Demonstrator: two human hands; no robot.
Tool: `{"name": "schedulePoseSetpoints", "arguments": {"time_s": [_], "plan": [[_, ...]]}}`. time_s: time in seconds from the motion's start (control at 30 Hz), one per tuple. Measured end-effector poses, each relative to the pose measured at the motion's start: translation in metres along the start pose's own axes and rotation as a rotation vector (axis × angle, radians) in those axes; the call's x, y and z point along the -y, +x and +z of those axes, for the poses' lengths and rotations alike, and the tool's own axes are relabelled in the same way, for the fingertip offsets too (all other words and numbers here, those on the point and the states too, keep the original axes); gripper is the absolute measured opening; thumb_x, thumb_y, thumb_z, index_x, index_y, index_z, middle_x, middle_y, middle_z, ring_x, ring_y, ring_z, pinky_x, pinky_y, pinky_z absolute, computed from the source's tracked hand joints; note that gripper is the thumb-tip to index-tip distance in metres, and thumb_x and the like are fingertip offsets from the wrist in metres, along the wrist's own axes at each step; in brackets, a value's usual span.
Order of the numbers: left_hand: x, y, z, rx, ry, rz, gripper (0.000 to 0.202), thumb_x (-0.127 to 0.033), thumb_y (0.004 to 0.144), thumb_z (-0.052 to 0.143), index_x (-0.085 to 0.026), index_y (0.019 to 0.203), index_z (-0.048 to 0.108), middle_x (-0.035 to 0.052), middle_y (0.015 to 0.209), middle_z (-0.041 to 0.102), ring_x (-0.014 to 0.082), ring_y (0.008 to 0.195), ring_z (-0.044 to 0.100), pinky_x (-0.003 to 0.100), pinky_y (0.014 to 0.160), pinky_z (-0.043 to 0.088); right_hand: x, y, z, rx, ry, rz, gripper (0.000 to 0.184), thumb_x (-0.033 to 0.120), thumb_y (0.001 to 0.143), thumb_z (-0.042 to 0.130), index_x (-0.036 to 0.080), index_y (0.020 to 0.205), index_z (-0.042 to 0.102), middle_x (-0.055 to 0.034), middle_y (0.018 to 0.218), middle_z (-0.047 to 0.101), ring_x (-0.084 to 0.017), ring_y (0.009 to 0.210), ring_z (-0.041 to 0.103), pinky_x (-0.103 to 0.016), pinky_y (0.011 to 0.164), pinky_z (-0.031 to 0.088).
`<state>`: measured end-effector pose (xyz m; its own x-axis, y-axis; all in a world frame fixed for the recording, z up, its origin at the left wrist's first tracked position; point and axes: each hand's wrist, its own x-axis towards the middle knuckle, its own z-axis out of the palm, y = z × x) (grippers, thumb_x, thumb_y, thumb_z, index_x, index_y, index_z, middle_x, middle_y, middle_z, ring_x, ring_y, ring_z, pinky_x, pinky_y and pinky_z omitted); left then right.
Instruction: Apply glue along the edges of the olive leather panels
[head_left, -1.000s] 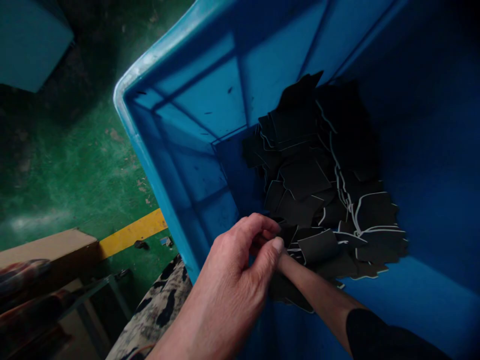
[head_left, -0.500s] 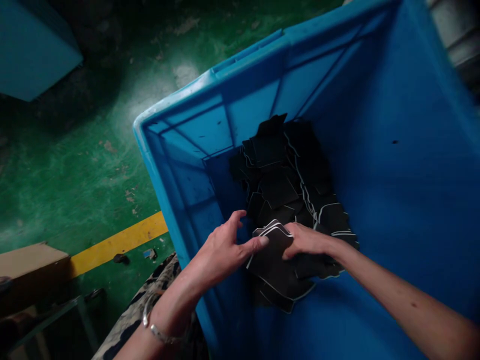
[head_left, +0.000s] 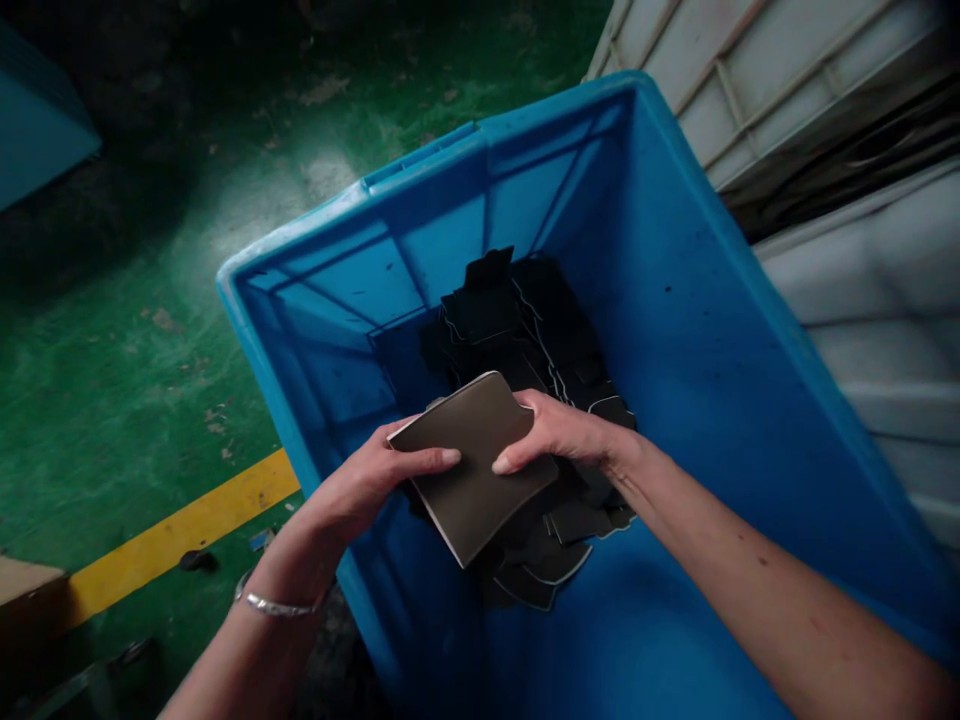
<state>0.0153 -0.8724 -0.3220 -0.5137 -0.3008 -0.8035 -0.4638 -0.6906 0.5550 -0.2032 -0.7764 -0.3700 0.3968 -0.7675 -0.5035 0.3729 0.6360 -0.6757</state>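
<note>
With fingers of both my left hand [head_left: 364,480] and right hand [head_left: 566,432], I grip a brown-grey sheet [head_left: 476,430] over the blue bin [head_left: 697,350]. It slants, one corner towards me, a rounded one away; nearly square, its long axis I cannot tell. Below, dark pale-edged pieces [head_left: 487,310] lie heaped.

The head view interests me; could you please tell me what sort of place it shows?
Probably a workshop or factory: a worn green floor with a yellow stripe, and a large blue bin holding dark flat pieces.
</note>
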Motion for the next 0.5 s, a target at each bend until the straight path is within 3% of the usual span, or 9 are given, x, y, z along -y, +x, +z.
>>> {"name": "schedulePoseSetpoints", "arguments": {"time_s": [0.2, 0.33, 0.37, 0.43, 0.47, 0.5], "plan": [[0.006, 0.006, 0.009, -0.042, -0.144, -0.038, 0.053, -0.031, 0.06, 0.083, -0.012, 0.107, 0.068, 0.0101, 0.092, 0.074, 0.0253, 0.08, 0.068, 0.033, 0.07, 0.054, 0.009, 0.003, 0.009, -0.195, 0.15, -0.116, 0.051, 0.029, 0.073, 0.083, 0.015, 0.115, 0.056, -0.0077, 0.103, 0.064, -0.021, 0.083, 0.063, -0.032, 0.07, 0.052], [0.003, 0.004, 0.014, -0.14, -0.214, -0.044, 0.06, -0.031, 0.057, 0.082, -0.012, 0.112, 0.064, 0.0079, 0.087, 0.072, 0.0233, 0.073, 0.067, 0.034, 0.068, 0.055, 0.013, 0.007, 0.021, -0.318, 0.159, -0.227, 0.06, 0.057, 0.074, 0.077, 0.018, 0.113, 0.053, -0.0069, 0.102, 0.063, -0.019, 0.084, 0.062, -0.028, 0.072, 0.051], [0.001, 0.004, 0.015, -0.178, -0.218, -0.02, 0.062, -0.03, 0.057, 0.082, -0.013, 0.113, 0.063, 0.0068, 0.086, 0.072, 0.0227, 0.071, 0.067, 0.034, 0.067, 0.055, 0.013, 0.007, 0.021, -0.325, 0.141, -0.247, 0.065, 0.069, 0.077, 0.067, 0.018, 0.116, 0.051, -0.0083, 0.105, 0.063, -0.021, 0.09, 0.062, -0.031, 0.076, 0.051], [-0.004, 0.002, 0.014, -0.241, -0.209, 0.041, 0.063, -0.028, 0.056, 0.081, -0.015, 0.114, 0.061, 0.0043, 0.086, 0.072, 0.0214, 0.069, 0.067, 0.033, 0.065, 0.055, 0.006, 0.006, 0.01, -0.341, 0.056, -0.275, 0.081, 0.085, 0.085, 0.03, 0.017, 0.126, 0.046, -0.0125, 0.114, 0.06, -0.025, 0.103, 0.06, -0.039, 0.085, 0.051], [-0.006, 0.002, 0.013, -0.266, -0.201, 0.071, 0.064, -0.027, 0.055, 0.081, -0.016, 0.115, 0.06, 0.0029, 0.086, 0.071, 0.021, 0.069, 0.067, 0.033, 0.065, 0.055, -0.002, 0.004, -0.001, -0.359, -0.016, -0.278, 0.089, 0.084, 0.088, 0.008, 0.015, 0.132, 0.043, -0.0144, 0.12, 0.057, -0.027, 0.109, 0.057, -0.044, 0.089, 0.049], [-0.008, 0.002, 0.011, -0.293, -0.195, 0.098, 0.066, -0.025, 0.054, 0.081, -0.017, 0.116, 0.06, 0.0018, 0.085, 0.071, 0.0206, 0.069, 0.067, 0.032, 0.064, 0.056, -0.014, 0.002, -0.017, -0.391, -0.112, -0.274, 0.09, 0.081, 0.089, 0.001, 0.015, 0.137, 0.04, -0.0158, 0.125, 0.054, -0.028, 0.113, 0.055, -0.047, 0.092, 0.048]]}}
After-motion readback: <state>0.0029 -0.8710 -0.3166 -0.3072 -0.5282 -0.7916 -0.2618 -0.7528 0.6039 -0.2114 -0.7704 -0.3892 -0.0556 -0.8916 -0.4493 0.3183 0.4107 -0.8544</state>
